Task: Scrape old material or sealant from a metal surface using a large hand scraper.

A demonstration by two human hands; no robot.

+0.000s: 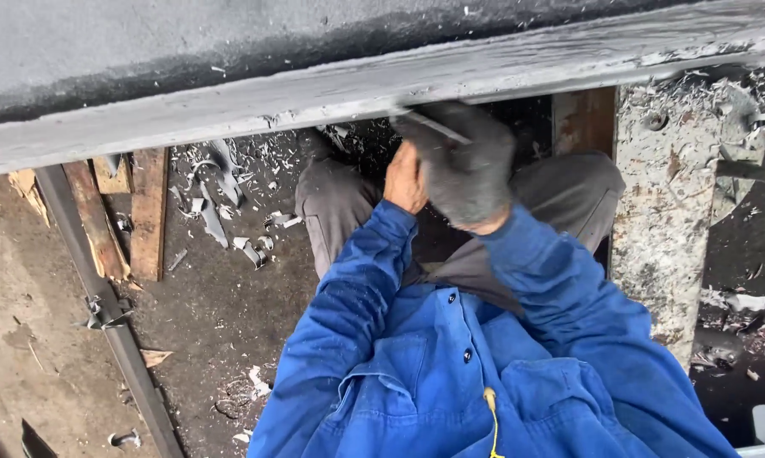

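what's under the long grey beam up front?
Under the grey beam: dark floor with metal shavings, wood scraps, the person's knees. Both hands sit at its edge; the gloved right hand hides whatever it holds.

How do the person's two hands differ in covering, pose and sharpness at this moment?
The right hand wears a dark grey glove; the left hand is bare. The right hand looks motion-blurred, with a thin pale strip at its top; the left hand is sharp and holds nothing visible. The right hand sits higher, nearer the grey beam. Both emerge from blue sleeves and press together.
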